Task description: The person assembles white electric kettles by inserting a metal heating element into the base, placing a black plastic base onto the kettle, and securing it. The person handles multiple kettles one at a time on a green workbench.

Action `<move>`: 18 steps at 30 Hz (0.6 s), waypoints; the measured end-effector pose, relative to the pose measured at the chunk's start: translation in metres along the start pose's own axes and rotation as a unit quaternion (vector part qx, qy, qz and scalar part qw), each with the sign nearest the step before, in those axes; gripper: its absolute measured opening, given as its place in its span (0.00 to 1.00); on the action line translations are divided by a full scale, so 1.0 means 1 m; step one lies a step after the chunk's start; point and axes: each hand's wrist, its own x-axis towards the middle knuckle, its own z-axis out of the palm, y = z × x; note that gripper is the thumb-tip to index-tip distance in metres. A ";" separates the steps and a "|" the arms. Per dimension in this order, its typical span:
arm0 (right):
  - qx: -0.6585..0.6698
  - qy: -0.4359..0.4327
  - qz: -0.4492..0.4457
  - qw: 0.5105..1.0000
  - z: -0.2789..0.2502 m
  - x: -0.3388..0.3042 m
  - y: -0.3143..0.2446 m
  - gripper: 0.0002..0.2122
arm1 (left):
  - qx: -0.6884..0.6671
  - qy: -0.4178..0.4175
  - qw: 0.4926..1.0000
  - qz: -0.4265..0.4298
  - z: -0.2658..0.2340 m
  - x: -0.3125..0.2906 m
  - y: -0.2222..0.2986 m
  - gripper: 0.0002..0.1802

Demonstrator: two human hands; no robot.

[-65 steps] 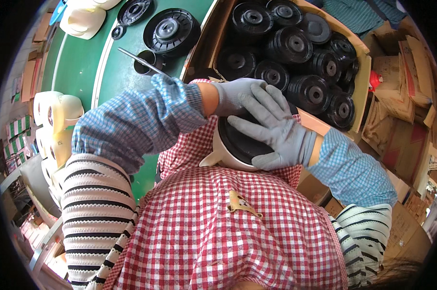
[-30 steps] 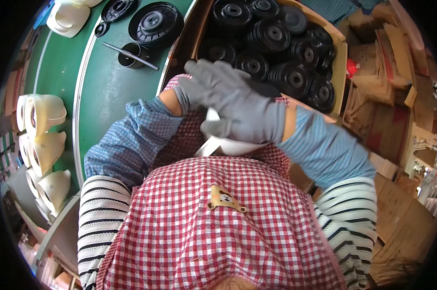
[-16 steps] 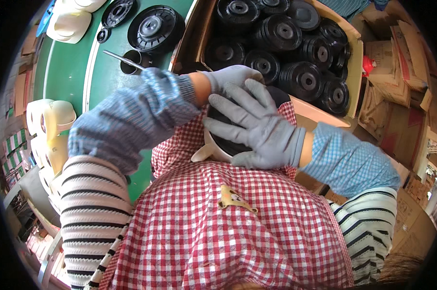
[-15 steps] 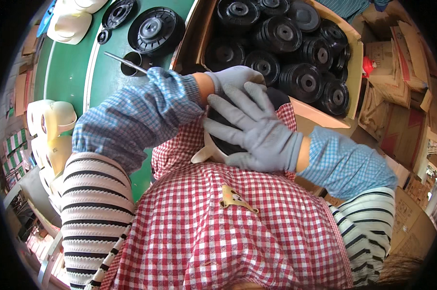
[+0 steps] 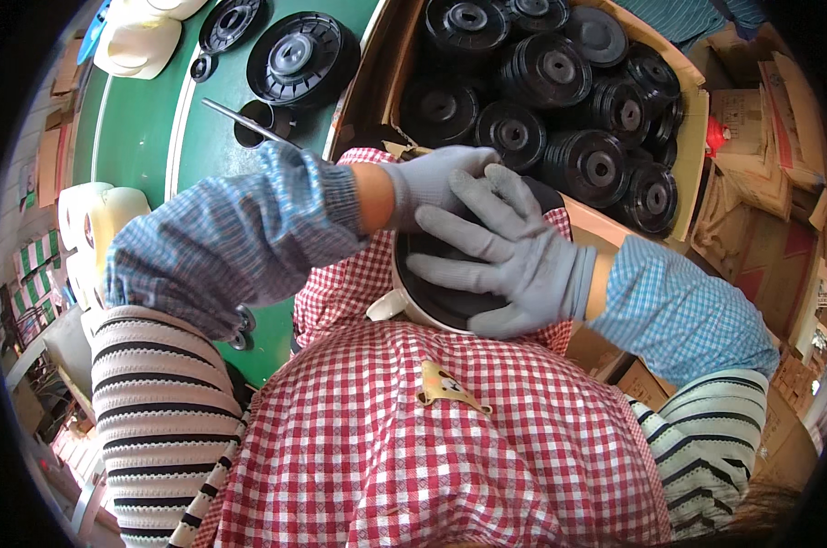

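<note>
Grey right hand lies spread over black disc. Left hand curls at far side; grip I cannot tell.

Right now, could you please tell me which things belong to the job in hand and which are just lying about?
Probably part of the job:
White plastic housing with black disc, beneath right gloved hand, left gloved hand at its edge
Stacked black discs in carton
Similar white shells

Apparently lying about:
Metal rod, open black cylinder
Cardboard boxes
</note>
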 end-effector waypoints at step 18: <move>-0.140 0.007 0.027 0.990 -0.067 0.077 -0.010 0.36 | -0.182 -0.005 0.983 0.035 0.000 -0.045 -0.018 0.26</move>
